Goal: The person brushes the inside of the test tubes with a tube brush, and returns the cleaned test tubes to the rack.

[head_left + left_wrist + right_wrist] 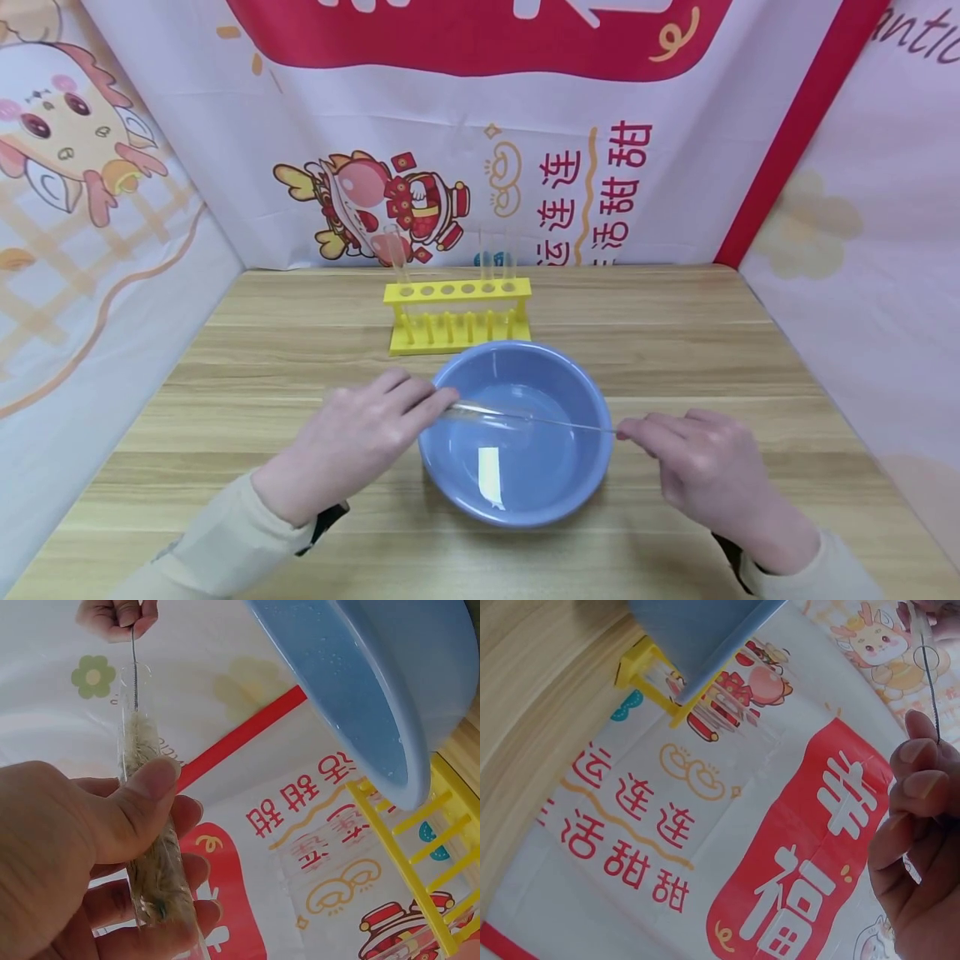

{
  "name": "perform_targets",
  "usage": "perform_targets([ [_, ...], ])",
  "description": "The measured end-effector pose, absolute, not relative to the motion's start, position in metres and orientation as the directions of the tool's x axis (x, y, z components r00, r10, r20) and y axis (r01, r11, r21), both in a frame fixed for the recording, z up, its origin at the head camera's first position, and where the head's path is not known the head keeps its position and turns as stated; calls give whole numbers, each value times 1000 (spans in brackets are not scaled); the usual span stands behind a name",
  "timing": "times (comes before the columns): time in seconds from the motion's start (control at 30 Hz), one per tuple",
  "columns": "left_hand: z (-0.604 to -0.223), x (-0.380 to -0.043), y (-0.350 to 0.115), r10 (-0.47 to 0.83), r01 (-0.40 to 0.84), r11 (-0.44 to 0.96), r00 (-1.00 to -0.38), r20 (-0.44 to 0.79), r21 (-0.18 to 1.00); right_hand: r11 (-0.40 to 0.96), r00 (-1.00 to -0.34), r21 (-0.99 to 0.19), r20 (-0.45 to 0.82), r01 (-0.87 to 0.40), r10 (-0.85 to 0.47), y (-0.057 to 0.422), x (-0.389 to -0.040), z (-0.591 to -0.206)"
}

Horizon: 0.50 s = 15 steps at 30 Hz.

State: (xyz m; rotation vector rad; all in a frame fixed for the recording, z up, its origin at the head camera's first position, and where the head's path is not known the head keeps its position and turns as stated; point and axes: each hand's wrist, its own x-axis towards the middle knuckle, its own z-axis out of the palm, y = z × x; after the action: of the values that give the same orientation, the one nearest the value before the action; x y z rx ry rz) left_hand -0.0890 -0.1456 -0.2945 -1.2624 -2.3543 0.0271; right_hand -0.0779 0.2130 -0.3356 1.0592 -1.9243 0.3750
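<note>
My left hand (360, 433) grips a clear glass test tube (480, 409) over the basin, its mouth toward the right. Inside the tube sits a test tube brush (140, 739) with pale bristles, seen in the left wrist view behind my thumb. Its thin twisted wire handle (570, 425) runs out of the tube's mouth to my right hand (705, 458), which pinches the wire's end beyond the basin's right rim. Below the tube stands a blue basin (517, 515) with water in it.
Behind the basin stands a yellow test tube rack (457, 291). One glass tube (397, 254) is upright in its left end, and two more tubes (487, 262) are at the right. Printed cloth (450, 108) hangs around the wooden table (262, 367).
</note>
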Motion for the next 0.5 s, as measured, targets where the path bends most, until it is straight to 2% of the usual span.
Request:
perform_targets([
  [0.4, -295, -91, -153, 795, 791, 561, -433, 424, -244, 561, -318, 39, 790, -827, -524, 221, -76, -335],
  [0.5, -295, -91, -155, 794, 789, 563, -437, 422, -244, 554, -376, -18, 754, -832, -539, 228, -74, -338],
])
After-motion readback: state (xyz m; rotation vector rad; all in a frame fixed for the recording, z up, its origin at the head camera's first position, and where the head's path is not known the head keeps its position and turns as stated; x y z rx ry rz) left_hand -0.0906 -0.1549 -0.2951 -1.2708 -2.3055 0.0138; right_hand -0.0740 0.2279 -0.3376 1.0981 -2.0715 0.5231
